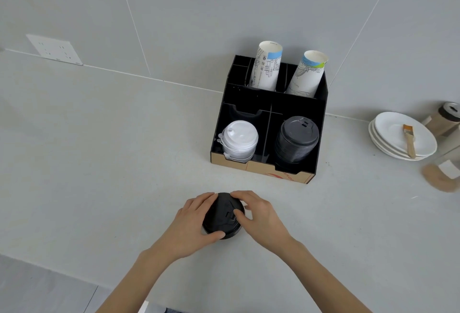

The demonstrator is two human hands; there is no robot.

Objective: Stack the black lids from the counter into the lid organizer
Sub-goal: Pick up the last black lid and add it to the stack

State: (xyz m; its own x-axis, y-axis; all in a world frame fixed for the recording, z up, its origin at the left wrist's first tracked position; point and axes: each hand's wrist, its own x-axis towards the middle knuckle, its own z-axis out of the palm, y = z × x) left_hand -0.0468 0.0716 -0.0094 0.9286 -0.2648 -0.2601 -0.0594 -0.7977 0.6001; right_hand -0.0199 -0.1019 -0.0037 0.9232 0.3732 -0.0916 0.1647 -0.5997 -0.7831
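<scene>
A small stack of black lids (222, 215) rests on the grey counter in front of me. My left hand (190, 225) cups its left side, thumb against the near rim. My right hand (258, 215) grips its right side, thumb on top. Behind it stands the black lid organizer (267, 174). Its front right compartment holds a tall stack of black lids (296, 139); its front left compartment holds white lids (239, 139).
Two stacks of printed paper cups (266, 66) lean in the organizer's back slots. To the right sit stacked white plates (388, 138) with a brush (409, 139), and a blurred brown container (443, 118). A wall socket (54, 50) is at far left. The counter's near edge runs lower left.
</scene>
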